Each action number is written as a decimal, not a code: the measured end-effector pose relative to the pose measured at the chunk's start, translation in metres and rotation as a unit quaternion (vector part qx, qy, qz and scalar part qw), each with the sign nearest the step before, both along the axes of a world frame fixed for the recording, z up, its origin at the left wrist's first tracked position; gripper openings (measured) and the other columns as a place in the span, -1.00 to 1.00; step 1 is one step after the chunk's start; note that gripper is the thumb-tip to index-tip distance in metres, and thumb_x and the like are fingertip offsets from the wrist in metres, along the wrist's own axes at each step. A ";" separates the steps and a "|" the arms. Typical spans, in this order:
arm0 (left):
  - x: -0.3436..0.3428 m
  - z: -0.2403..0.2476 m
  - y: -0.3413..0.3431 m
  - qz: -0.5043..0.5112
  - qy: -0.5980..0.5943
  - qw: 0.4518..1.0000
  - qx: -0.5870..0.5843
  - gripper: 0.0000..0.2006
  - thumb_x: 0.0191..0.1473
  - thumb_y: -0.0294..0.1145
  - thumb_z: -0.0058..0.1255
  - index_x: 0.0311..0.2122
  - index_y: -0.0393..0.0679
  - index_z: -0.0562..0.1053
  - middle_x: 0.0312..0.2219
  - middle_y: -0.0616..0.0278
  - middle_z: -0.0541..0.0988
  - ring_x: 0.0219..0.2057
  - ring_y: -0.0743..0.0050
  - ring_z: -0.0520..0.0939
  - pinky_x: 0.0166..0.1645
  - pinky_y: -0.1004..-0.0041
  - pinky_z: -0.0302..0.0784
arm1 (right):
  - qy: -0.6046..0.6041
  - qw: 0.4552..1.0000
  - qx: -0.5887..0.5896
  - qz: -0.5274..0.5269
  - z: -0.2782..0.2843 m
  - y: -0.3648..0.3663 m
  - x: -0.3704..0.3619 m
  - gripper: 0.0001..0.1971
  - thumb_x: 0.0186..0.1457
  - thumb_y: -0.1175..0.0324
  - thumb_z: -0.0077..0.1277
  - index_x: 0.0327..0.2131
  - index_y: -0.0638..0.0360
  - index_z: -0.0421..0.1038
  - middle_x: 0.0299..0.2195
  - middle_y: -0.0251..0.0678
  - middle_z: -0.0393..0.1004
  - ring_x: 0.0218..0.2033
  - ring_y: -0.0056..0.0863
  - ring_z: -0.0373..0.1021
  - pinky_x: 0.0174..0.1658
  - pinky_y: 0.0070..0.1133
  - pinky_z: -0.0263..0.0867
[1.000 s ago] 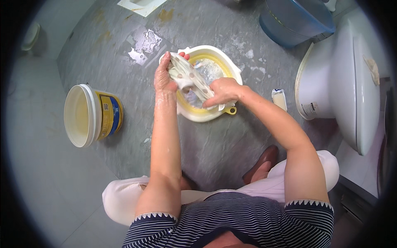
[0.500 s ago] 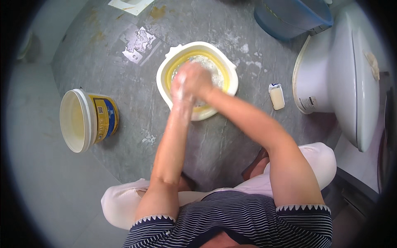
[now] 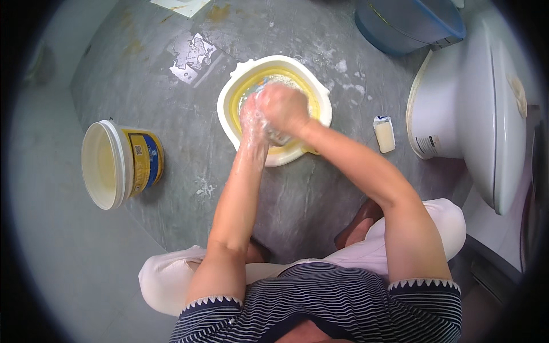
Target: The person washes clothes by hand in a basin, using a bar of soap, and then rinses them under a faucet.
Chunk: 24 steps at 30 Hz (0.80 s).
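A white basin (image 3: 226,123) with a yellow inner band stands on the grey floor in front of me, holding sudsy water. Over it, my left hand (image 3: 254,114) and my right hand (image 3: 284,107) are pressed together, both closed. White foam covers the left hand and wrist. Some pale, wet stuff shows between and under the hands, but I cannot tell whether it is a cloth or only suds. Motion blurs the right fingers a little. To the right of the basin, a cream soap bar (image 3: 385,138) lies on the floor, partly in its wrapper.
A yellow and white bucket (image 3: 132,163) is at the left. A blue tub (image 3: 400,28) stands at the far right, beside a white toilet (image 3: 437,106). Water puddles (image 3: 194,57) and foam spots wet the floor. A white sheet-like piece (image 3: 182,6) lies at the far edge.
My right hand has shifted slightly right and the left hand shows more plainly beside it. Both stay together over the basin, and blur less than before.
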<state>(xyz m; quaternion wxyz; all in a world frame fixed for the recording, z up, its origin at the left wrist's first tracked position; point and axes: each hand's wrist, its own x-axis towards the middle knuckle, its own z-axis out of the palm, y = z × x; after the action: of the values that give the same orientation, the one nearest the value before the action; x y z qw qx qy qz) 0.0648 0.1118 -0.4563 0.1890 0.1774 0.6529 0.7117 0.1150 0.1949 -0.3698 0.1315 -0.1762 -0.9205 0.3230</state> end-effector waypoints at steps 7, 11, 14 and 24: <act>0.001 0.100 0.023 -0.002 -0.445 0.883 0.147 -0.76 -0.02 -0.30 -0.11 -0.29 -0.24 0.38 -0.39 0.10 0.49 -0.35 0.30 0.55 -0.24 0.38 0.51 | -0.085 0.930 -0.358 -0.005 -0.047 0.079 0.009 -0.72 -0.03 0.15 -0.10 -0.36 0.14 0.42 -0.38 -0.24 0.46 -0.43 -0.40 0.40 -0.32 -0.51 0.30; -0.023 0.119 0.000 -0.028 -0.430 0.864 0.262 -0.75 -0.11 -0.47 -0.07 -0.27 -0.36 0.35 -0.39 0.04 0.49 -0.37 0.21 0.54 -0.23 0.28 0.51 | -0.162 0.744 -0.642 0.090 0.012 0.064 0.018 -0.63 0.01 0.18 -0.09 -0.21 0.28 0.33 -0.37 -0.35 0.44 -0.38 -0.62 0.35 -0.34 -0.65 0.27; -0.038 0.113 -0.004 -0.058 -0.352 0.911 0.206 -0.77 -0.14 -0.56 -0.14 -0.28 -0.34 0.35 -0.40 0.03 0.49 -0.37 0.20 0.54 -0.22 0.26 0.51 | -0.252 0.868 -0.370 0.214 0.019 0.057 0.017 -0.53 -0.19 0.21 0.09 -0.21 0.33 0.31 -0.37 -0.26 0.44 -0.41 -0.60 0.36 -0.29 -0.66 0.29; -0.027 0.064 -0.004 0.001 -0.500 0.819 0.281 -0.84 -0.09 -0.46 -0.16 -0.33 -0.20 0.38 -0.36 0.10 0.47 -0.37 0.26 0.52 -0.34 0.34 0.52 | 0.001 0.978 -0.165 0.130 0.004 0.030 -0.007 -0.74 -0.17 0.27 -0.05 -0.33 0.11 0.39 -0.28 -0.11 0.33 -0.39 -0.36 0.38 -0.34 -0.49 0.34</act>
<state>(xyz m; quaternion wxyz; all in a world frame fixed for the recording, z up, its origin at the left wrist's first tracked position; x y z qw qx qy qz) 0.0374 0.1076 -0.3920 0.4307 -0.1588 0.2405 0.8552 0.1084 0.2248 -0.3655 0.0585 -0.0744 -0.8697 0.4845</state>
